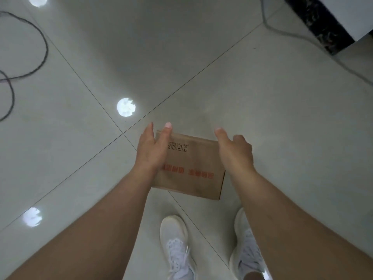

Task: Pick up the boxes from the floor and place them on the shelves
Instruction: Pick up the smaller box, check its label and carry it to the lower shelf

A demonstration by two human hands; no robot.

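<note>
1. Both arms reach forward and down, palms facing inward.
2. Left hand [150, 150] and right hand [235, 152] flank the box [191, 168], fingers extended; actual grip unclear.
3. Box sits flat above the floor [201, 57], ahead of the shoes [175, 239].

I see one cardboard box [191, 168], brown and flat, its broad top face toward me, with a row of red characters across it and small black handling symbols near its far edge; the print reads upside down from here. It is turned slightly askew to the tile seams. Relative to the white shoes [175, 245], it sits just ahead of the toes.
</note>
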